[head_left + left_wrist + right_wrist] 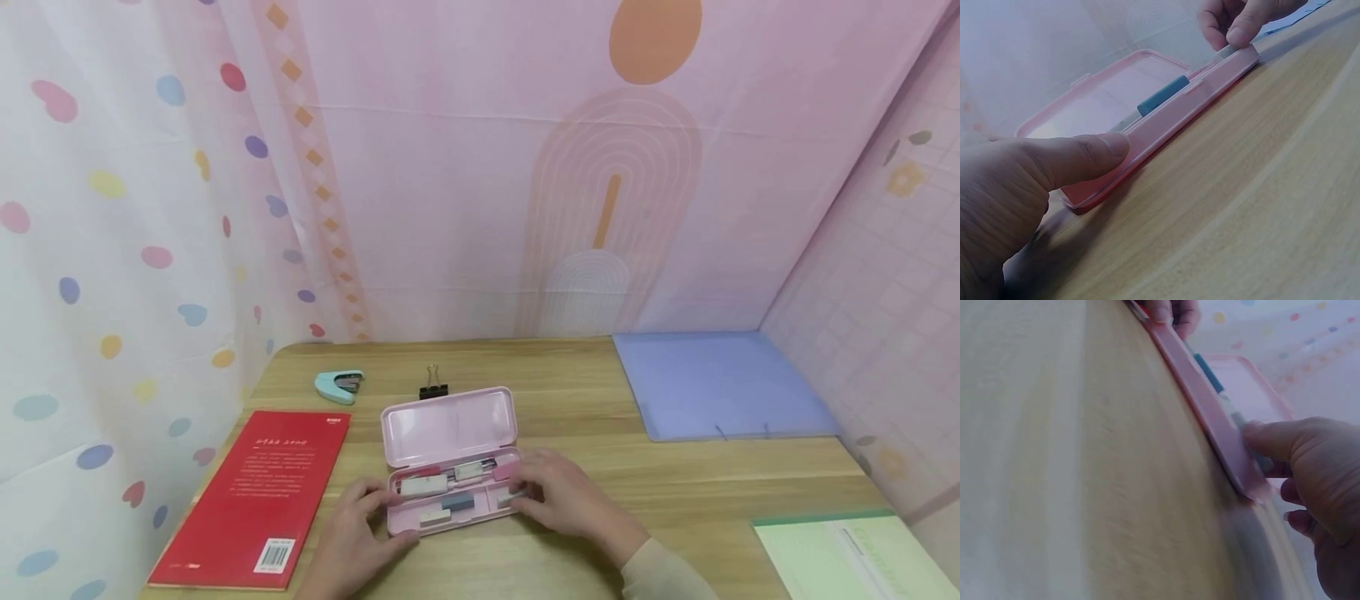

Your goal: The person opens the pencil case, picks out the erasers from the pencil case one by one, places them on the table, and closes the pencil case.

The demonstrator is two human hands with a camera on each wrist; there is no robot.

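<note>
An open pink pencil case (450,428) stands on the table, its lid tipped back. My left hand (352,533) holds the case's left end, thumb on the front rim and fingers toward the back. At the right end, my right hand (562,492) pinches a grey eraser-like block (507,500) between thumb and fingers, in the small right compartment. A blue block (458,502) and a whitish block (435,517) lie in the front compartment. The back compartment holds white items (423,485) and a pink piece (504,472); fingers partly cover its right end.
Left of the case lies a red book (262,492), with a light-blue stapler (337,386) beyond it. A black binder clip (433,391) stands behind the lid. On the right are a blue folder (723,387) and a green notebook (855,554).
</note>
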